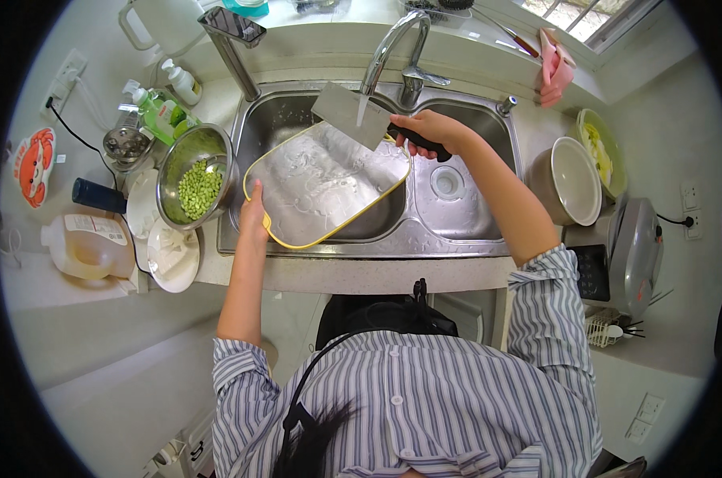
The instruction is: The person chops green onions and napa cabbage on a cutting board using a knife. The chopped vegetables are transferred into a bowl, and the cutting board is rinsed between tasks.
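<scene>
My left hand (pixel 254 209) grips the left edge of a metal-faced cutting board with a yellow rim (pixel 331 185), which is tilted over the left basin of the steel double sink (pixel 373 246). In my right hand (pixel 423 134) is the black handle of a cleaver (pixel 352 113). Its broad blade lies under the running chrome faucet (pixel 390 45), just above the board's upper part. Water streams onto the blade, and the board's face is wet.
Left of the sink stand a steel bowl of chopped green beans (pixel 224 140), white plates (pixel 190 272), a green soap bottle (pixel 163 116) and a jug of amber liquid (pixel 92 245). On the right are a cream pot (pixel 567 179), a green bowl (pixel 617 161) and a grey appliance (pixel 629 257).
</scene>
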{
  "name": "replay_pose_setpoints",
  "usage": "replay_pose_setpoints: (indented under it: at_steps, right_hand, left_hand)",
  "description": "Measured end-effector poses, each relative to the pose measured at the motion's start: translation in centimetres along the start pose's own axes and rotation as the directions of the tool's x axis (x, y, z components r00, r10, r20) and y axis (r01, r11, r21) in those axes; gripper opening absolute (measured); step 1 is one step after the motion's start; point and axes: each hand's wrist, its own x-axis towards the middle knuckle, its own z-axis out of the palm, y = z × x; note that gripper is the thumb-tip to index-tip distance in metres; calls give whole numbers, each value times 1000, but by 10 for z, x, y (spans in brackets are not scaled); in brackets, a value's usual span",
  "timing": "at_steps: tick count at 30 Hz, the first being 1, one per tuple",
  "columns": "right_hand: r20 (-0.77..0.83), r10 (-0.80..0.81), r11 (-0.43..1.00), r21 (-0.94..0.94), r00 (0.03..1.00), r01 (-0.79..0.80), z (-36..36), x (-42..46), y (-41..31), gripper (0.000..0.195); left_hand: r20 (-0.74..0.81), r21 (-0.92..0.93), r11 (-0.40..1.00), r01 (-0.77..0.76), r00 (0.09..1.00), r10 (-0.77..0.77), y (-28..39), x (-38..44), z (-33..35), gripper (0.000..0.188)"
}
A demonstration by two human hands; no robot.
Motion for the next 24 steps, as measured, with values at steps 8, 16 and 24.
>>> replay_pose_setpoints:
  at_steps: [8,16,24]
  right_hand:
    - [195,68,997,-59,978,-58,-24,-44,1,55]
    - [186,9,997,76,983,-23,-4,9,20,56]
    - [-141,-739,289,-950,659,121,-7,-29,25,18]
  left_hand:
    - [63,49,996,-77,995,74,8,-20,16,39]
    - [42,90,977,-194,981,191,18,-31,24,36]
    - [92,28,997,70,993,-73,12,-31,-23,41]
